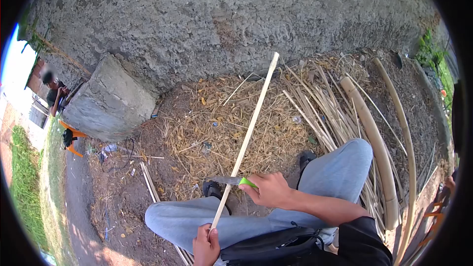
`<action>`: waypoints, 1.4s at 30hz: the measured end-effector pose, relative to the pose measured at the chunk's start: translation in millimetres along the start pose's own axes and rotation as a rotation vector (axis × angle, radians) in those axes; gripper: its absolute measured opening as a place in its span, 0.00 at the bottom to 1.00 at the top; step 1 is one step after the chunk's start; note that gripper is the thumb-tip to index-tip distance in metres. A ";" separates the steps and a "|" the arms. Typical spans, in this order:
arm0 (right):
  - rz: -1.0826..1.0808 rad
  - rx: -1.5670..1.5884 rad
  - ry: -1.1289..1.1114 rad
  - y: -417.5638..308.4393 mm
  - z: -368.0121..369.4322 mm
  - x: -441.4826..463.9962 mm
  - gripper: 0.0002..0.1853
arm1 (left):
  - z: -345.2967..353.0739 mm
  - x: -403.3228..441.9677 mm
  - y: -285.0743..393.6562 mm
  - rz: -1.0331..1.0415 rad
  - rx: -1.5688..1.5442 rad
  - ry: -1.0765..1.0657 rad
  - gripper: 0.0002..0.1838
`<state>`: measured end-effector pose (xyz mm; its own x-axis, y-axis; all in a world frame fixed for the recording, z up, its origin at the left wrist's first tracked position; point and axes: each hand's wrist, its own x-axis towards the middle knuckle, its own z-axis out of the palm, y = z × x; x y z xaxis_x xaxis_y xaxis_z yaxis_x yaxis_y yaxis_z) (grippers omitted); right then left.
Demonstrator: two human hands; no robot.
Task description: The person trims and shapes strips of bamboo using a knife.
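While one knife in right hand, one strip in left hand.

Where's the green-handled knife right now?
Head view, near centre-bottom: the green-handled knife is in the right hand, its blade crossing the long pale strip above the left hand.

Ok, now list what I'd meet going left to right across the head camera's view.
Green grass, rough concrete block, left hand, right hand, thick bamboo pole, slimmer curved bamboo pole.
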<state>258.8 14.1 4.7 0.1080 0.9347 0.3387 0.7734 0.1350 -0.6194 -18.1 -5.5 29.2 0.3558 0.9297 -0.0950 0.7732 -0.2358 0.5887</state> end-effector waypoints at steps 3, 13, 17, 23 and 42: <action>-0.007 0.005 0.018 3.8 2.8 -1.9 0.16 | 5.4 2.0 4.4 -0.096 -0.088 0.045 0.16; -0.032 -0.054 0.018 -0.5 16.3 -7.2 0.17 | 10.2 12.6 -12.3 -0.183 -0.355 0.017 0.20; -0.050 -0.009 0.145 16.3 25.4 0.4 0.15 | 25.5 6.9 -34.6 -0.254 -0.655 0.059 0.15; -0.053 -0.072 0.193 10.8 30.0 1.7 0.15 | 25.7 11.6 -32.0 -0.293 -0.596 0.063 0.14; -0.089 -0.076 0.262 10.4 19.5 10.2 0.20 | 1.2 -4.0 -25.6 -0.300 -0.444 0.038 0.24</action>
<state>255.8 31.4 -12.1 0.1879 0.8024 0.5665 0.8305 0.1781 -0.5278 -38.7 -3.5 13.5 0.1281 0.9493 -0.2870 0.5388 0.1764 0.8237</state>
